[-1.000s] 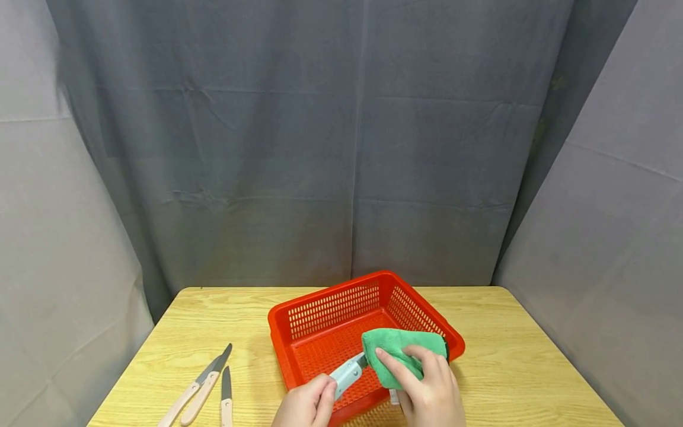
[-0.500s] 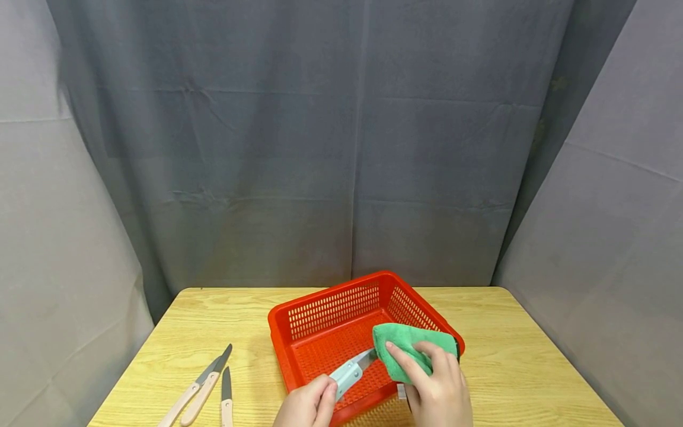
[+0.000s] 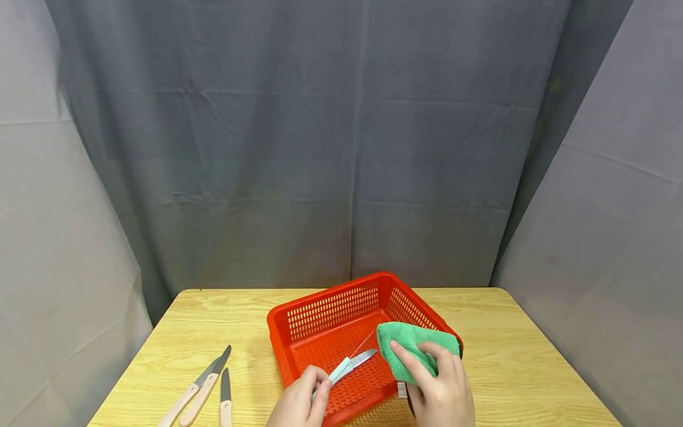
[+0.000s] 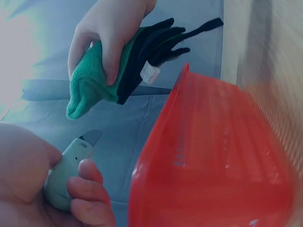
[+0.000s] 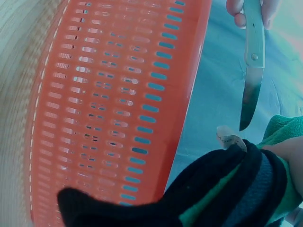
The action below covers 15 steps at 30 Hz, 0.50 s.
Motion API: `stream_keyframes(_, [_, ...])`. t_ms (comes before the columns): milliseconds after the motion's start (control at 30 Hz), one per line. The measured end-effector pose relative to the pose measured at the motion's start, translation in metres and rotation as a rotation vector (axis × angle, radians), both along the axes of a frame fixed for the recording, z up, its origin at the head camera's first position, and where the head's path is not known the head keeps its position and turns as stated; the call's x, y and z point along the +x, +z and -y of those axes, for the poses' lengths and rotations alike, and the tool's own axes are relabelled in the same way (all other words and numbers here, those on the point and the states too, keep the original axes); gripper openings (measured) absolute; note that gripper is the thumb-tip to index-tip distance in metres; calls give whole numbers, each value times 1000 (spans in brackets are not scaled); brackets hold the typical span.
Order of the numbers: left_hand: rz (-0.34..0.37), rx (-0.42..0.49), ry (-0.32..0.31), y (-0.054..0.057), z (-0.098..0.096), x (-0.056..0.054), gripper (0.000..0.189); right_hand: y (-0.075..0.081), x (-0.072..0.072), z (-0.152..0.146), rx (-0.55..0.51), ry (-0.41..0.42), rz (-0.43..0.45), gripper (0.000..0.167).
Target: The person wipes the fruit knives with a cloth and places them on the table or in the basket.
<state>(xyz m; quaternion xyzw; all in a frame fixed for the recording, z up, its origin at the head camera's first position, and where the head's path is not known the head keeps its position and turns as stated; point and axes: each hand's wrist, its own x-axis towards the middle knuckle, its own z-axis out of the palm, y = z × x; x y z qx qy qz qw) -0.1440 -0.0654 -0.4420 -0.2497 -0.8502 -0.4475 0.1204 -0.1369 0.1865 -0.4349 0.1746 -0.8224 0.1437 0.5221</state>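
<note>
Left hand (image 3: 302, 400) had the pale green knife (image 3: 345, 370) by the handle, thumb and fingers curled round it. Right hand (image 3: 440, 394) had the folded green cloth (image 3: 413, 344) pinched between thumb and fingers — dark trim and a white tag (image 3: 402, 389) on its near side. Blade tip sat just short of the cloth's left edge, gap visible from the right wrist. Knife was held above the red basket (image 3: 333, 295), tip angled toward the desk's far right corner; cloth was over the basket's right side. Basket stood askew on the wooden desk (image 3: 512, 367), one corner close to the far edge. Toward the desk's left edge: three pale-handled knives (image 3: 226, 391), tips toward the far edge — left two close together, blades overlapping in view, third just right. Grey curtains (image 3: 277, 148) beyond the far edge.
</note>
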Motion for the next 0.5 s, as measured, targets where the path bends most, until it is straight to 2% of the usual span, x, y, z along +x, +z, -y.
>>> stream_keyframes(100, [75, -28, 0, 11, 6, -1, 11, 0, -1, 0, 1, -11, -14, 47])
stream_keyframes(200, [104, -67, 17, 24, 11, -3, 13, 0, -1, 0, 1, -14, -14, 47])
stream_keyframes(333, [100, -126, 48, 44, 17, -10, 13, 0, 0, 0, 0, -15, -1, 48])
stream_keyframes(500, [62, -187, 87, 67, 23, -27, 11, 1, 1, -2, -1, -15, 4, 48])
